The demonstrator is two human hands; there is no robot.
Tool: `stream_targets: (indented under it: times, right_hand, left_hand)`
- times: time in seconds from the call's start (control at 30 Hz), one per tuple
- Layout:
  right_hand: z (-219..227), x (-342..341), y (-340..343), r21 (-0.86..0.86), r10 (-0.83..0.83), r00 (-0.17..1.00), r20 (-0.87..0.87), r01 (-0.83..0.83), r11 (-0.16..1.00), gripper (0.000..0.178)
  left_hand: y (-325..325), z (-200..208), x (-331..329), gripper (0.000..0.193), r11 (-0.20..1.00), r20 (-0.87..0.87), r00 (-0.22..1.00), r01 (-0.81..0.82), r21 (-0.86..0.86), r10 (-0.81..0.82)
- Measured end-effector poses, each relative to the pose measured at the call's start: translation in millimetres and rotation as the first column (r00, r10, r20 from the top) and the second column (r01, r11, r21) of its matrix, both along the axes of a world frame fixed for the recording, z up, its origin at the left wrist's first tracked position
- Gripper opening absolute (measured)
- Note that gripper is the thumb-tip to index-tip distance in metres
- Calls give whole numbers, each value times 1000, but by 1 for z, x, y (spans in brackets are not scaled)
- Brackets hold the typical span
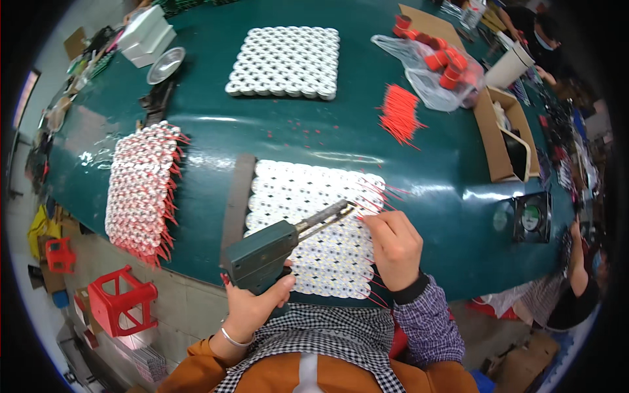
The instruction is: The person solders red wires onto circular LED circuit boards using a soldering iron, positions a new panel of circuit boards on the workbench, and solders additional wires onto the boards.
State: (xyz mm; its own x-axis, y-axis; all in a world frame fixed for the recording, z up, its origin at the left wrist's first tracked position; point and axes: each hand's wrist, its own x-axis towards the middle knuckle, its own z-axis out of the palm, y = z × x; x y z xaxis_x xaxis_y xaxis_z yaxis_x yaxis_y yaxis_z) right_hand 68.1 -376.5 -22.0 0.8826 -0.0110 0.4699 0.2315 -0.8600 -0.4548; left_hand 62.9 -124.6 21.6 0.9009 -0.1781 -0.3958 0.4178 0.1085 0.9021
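My left hand [257, 304] is closed around the handle of a dark green soldering gun [261, 254]. Its tip points up and right, over the upper right part of a panel of round white circuit boards [304, 196] lying before me. Thin red wires [379, 298] stick out along the panel's right edge. With fingers pinched, my right hand [398, 252] holds the end of a thin red wire at that edge, close to the gun's tip. Whether the tip touches a board is too small to tell. A grey bar [237, 209] lies against the panel's left side.
To the left lies another panel bristling with red wires [141, 190]; a plain white panel [288, 62] is farther off. Loose red wires [400, 112], a plastic bag with red rolls [436, 65], a cardboard box [495, 141] and a small fan [532, 217] are at right. Co-workers sit beyond.
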Motion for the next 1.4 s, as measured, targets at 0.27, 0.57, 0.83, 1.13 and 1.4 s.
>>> stream_targets:
  times: [0.27, 0.57, 0.83, 1.13, 1.4]
  right_hand:
    - [-4, -7, -4, -12, -29, 1000, 12, 29, 1000, 22]
    - [-6, -5, -5, 11, -14, 1000, 5, 14, 1000, 23]
    - [-4, -6, -5, 11, -15, 1000, -9, 15, 1000, 25]
    - [-4, -6, -4, 7, -15, 1000, -3, 15, 1000, 25]
    - [3, -5, -1, -43, -29, 999, 21, 30, 999, 24]
  left_hand:
    - [-6, -21, -13, 20, 929, 299, 941, 41, 367, -160]
    - [-15, -13, -2, 17, 918, 421, 873, 70, 390, -246]
    - [-15, -13, 1, 15, 889, 433, 846, 99, 448, -312]
    - [-13, -11, -4, 17, 912, 456, 862, 19, 410, -223]
    - [-2, -18, -7, 25, 876, 556, 785, -35, 482, -275]
